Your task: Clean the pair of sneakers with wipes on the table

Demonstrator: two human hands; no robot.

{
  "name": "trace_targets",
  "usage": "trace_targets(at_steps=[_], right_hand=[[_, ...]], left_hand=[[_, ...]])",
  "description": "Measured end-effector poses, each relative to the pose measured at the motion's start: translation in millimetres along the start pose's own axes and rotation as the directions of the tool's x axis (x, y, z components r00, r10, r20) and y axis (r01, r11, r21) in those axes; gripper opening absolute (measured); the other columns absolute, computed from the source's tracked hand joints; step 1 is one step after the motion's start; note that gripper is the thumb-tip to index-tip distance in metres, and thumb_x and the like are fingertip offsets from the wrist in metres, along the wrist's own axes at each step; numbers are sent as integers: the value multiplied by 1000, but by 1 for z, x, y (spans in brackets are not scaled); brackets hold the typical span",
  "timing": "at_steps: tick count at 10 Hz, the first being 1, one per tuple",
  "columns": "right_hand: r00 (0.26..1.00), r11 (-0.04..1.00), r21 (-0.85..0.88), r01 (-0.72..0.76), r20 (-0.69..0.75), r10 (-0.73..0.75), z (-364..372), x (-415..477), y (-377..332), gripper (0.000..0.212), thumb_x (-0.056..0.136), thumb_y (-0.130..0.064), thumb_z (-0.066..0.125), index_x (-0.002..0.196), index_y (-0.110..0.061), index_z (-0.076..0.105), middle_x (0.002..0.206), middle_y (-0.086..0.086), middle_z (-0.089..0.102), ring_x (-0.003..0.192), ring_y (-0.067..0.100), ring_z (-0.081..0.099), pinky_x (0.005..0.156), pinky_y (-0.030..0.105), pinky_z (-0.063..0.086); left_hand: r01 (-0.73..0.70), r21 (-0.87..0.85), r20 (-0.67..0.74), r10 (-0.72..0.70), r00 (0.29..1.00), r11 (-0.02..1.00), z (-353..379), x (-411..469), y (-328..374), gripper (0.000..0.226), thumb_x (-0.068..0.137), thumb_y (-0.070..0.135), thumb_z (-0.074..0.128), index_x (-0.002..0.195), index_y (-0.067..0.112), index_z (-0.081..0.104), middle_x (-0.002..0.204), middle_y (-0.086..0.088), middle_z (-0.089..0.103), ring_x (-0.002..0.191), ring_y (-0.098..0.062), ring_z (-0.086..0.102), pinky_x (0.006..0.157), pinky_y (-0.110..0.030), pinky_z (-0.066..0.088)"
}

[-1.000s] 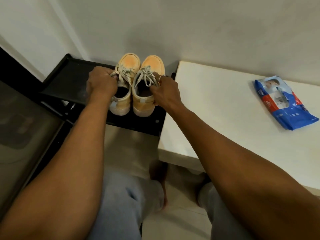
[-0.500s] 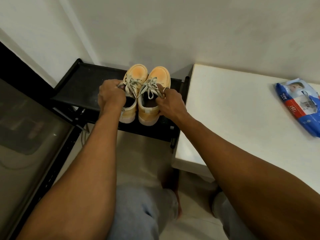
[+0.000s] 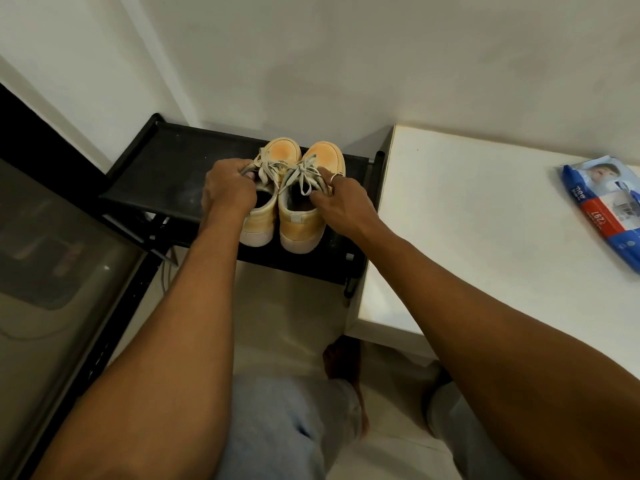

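Observation:
Two yellow-orange sneakers with pale laces stand side by side on a black shoe rack (image 3: 166, 168), toes toward the wall. My left hand (image 3: 227, 190) grips the left sneaker (image 3: 278, 157) at its opening, fingers curled over the collar. My right hand (image 3: 341, 202) grips the right sneaker (image 3: 299, 223) at its right side by the laces; a ring shows on one finger. A blue pack of wipes (image 3: 606, 209) lies on the white table (image 3: 467, 237) at the far right, away from both hands.
The white wall stands close behind the rack and table. A dark glass-fronted unit (image 3: 52, 258) fills the left side. My legs and bare foot (image 3: 343, 362) stand on the pale floor between rack and table.
The view has shifted left, so the wipes pack sits nearer the right edge. Both hands have settled their hold on the sneakers, which still stand on the rack.

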State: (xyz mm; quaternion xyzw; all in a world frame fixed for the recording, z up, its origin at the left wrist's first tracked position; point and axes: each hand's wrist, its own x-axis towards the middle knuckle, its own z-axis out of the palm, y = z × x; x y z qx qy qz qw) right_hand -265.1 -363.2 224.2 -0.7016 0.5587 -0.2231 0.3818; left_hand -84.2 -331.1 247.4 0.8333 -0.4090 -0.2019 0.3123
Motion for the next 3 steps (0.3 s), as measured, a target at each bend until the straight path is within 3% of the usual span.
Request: trace_targets(at_steps=[1,2,3], right_hand=[[999,999,-29,14,41,-13,-4,-3,-3,55,100,-39,52,149,-21,38,114,0,60,90,12,57,77,23,48],[999,999,-43,29,24,-28,-10,-6,-3,52,99,-38,53,147,-20,42,129,5,62,92,12,58,76,21,45],[999,999,-26,45,-21,-45,-20,-9,-4,49,98,-36,55,144,-20,48,135,5,60,107,19,65,79,23,46]], left_hand=[[8,22,10,-8,1000,1000,-1,-4,2,20,97,20,56,93,24,74,93,1,70,85,-21,64,76,-42,56],[-18,64,-61,22,998,998,-4,-13,13,18,97,16,53,88,22,67,95,-2,68,91,-25,65,62,-33,46],[-75,63,-132,83,988,995,-8,-20,30,31,99,18,54,126,21,67,127,-4,66,115,-24,62,80,-31,46]])
